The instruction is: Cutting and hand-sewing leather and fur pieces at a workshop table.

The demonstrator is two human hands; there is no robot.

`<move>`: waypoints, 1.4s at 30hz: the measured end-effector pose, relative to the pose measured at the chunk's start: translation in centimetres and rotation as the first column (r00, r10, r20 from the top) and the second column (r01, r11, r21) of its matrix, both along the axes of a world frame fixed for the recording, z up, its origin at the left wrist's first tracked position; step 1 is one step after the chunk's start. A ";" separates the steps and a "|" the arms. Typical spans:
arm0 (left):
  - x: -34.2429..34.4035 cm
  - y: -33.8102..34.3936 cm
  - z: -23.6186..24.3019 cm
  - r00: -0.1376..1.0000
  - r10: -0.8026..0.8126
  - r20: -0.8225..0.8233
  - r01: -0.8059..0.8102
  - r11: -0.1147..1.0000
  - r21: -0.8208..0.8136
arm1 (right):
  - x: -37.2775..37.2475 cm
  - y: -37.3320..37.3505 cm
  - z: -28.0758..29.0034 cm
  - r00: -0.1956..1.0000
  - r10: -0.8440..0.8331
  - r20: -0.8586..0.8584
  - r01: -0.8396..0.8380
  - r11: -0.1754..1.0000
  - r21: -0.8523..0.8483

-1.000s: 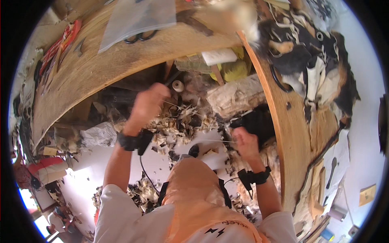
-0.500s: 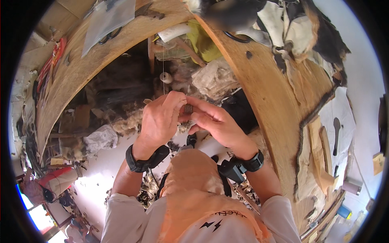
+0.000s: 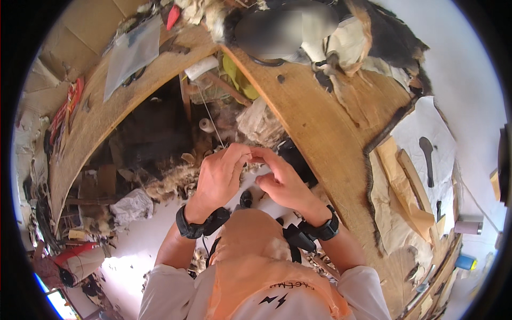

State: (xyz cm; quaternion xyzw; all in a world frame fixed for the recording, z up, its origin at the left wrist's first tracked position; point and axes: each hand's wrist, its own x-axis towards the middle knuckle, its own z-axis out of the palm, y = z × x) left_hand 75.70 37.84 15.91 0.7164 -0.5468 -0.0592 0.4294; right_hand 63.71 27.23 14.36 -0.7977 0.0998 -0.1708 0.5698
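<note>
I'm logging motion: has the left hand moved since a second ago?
Yes, the left hand moved right and downward in view: from left of the white spool to below and right of it.

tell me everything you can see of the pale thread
The thread is thin, pale and looks like fine cord. It runs nearly straight, apparently taut, slanting from upper left past the white spool down to the left hand, where fingers hide it. Its far end is unclear.

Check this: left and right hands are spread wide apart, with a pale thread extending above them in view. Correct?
Not the spacing: the head view shows the left hand and right hand close together at the fingertips. The pale thread does extend above them in view.
</note>
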 end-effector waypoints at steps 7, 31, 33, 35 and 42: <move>-1.2 -0.5 0.1 1.000 0.015 0.003 -0.015 0.998 0.054 | -1.1 -0.4 0.1 0.977 0.092 -0.193 0.029 0.837 0.547; -5.5 -2.2 -3.7 0.912 0.051 -0.407 -0.023 0.997 0.074 | -4.0 0.7 -1.4 0.966 -0.254 0.051 0.197 0.851 0.487; -4.5 -1.9 -3.9 0.981 0.082 -0.174 -0.065 0.993 0.099 | -4.2 0.7 -1.4 0.958 -0.284 -0.029 0.266 0.854 0.448; -3.1 -1.8 -3.9 0.960 0.170 0.221 -0.199 0.973 0.120 | -4.7 0.5 -1.4 0.953 -0.299 -0.041 0.292 0.879 0.377; 1.5 -3.8 -3.3 0.927 0.271 0.261 -0.264 0.963 -0.061 | -6.1 -0.7 -1.0 0.900 -0.425 -0.100 0.430 0.902 0.031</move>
